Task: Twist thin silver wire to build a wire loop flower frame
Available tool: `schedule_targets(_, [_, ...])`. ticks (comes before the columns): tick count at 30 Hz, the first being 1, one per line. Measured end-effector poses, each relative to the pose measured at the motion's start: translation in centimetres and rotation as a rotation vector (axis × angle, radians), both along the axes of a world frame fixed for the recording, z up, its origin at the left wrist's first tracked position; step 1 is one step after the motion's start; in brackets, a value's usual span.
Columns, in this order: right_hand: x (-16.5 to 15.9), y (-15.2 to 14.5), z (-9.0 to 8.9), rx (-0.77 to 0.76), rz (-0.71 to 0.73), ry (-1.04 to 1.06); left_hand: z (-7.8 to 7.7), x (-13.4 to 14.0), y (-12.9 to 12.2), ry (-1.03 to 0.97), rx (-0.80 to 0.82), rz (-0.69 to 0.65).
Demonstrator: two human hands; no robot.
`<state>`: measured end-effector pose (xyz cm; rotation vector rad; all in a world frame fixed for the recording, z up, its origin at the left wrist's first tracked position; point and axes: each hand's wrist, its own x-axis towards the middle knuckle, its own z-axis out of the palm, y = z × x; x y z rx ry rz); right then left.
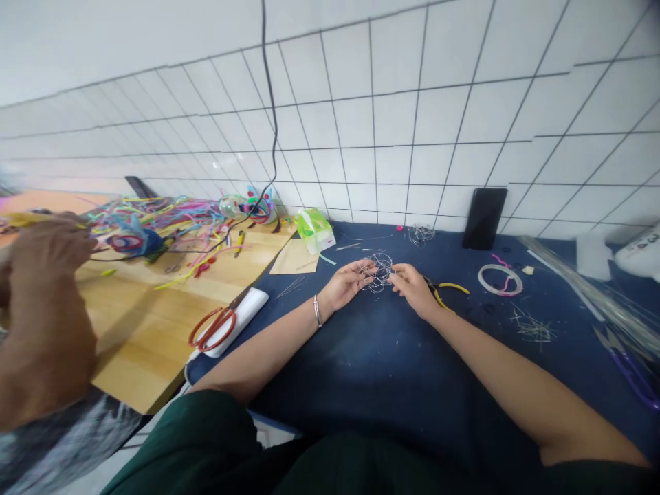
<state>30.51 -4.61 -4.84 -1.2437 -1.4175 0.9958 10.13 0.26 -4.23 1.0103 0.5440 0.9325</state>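
Between my hands is a small openwork piece of bent silvery wire [380, 269], made of several rounded loops. My left hand [346, 283], with a bangle [317, 311] on its wrist, pinches the wire piece from the left. From the right, the closed fingers of my right hand [411, 285] grip its edge. Just beyond my right hand lie pliers with yellow handles [454, 287], their jaws partly hidden. A second tangle of wire [421, 235] rests farther back, near the wall. Fine details at my fingertips are too small to make out.
A white power strip [238, 322] and red-handled scissors [212, 328] lie at left. At right are a tape-like ring [500, 280], wire clippings [533, 328], purple scissors [632, 371] and a leaning phone [485, 218]. Another person's blurred hand [49, 247] is over the wooden table [139, 344].
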Motion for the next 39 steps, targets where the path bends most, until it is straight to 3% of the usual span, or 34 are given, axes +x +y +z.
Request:
schedule_targets(6, [0.1,0.1,0.1,-0.029,-0.013,0.112,-0.2,1.8,0.7,0.052,0.036,-0.055])
schedule_targets(9, [0.2,0.2,0.1,-0.033,-0.072,0.154,-0.5,2.1,1.3,0.131,0.141,0.043])
schedule_targets(16, [0.1,0.4,-0.1,-0.004,-0.143,0.089,-0.2,1.0,1.1,0.540,0.706,0.488])
schedule_targets(19, [0.0,0.4,0.0,0.018,-0.133,0.004,0.5,1.0,0.5,0.619,0.964,0.464])
schedule_targets(21, [-0.2,0.3,0.1,0.046,-0.126,-0.070,0.7,1.2,0.3,0.682,1.054,0.400])
schedule_targets(26, [-0.7,0.0,0.1,0.136,-0.154,-0.227,0.2,1.6,0.2,0.796,1.031,0.303])
schedule_targets(39, [-1.4,-0.6,0.1,0.186,-0.105,-0.256,-0.5,1.8,0.1,0.863,0.879,0.337])
